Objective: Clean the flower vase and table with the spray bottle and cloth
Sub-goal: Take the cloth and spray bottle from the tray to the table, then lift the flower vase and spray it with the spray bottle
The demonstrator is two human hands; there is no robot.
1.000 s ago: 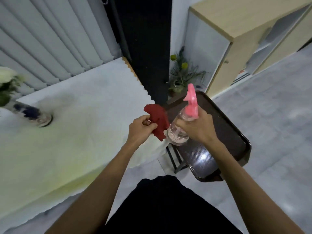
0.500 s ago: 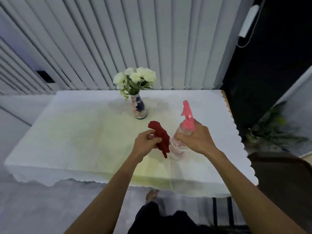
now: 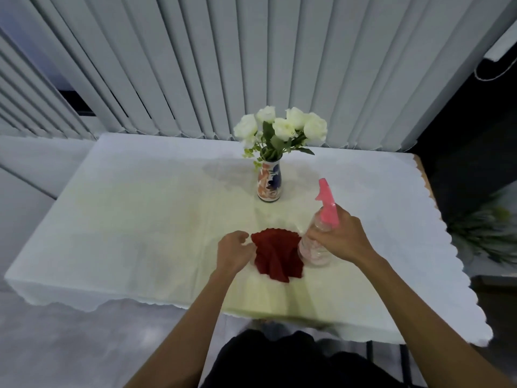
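At centre frame, the left hand (image 3: 234, 252) grips the red cloth (image 3: 275, 254) on the table (image 3: 140, 219); the right hand (image 3: 337, 239) clasps the spray bottle (image 3: 321, 228). The flower vase (image 3: 269, 182) stands beyond, apart. Bare cover spreads left to the scalloped edge.

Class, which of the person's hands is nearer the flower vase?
Right. The right hand, gripping the spray bottle, is in front of the flower vase, to its right; the left hand, at the red cloth, sits slightly farther back.

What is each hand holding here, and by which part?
Right hand: spray bottle, by its neck. Left hand: red cloth's left edge; grip unclear.
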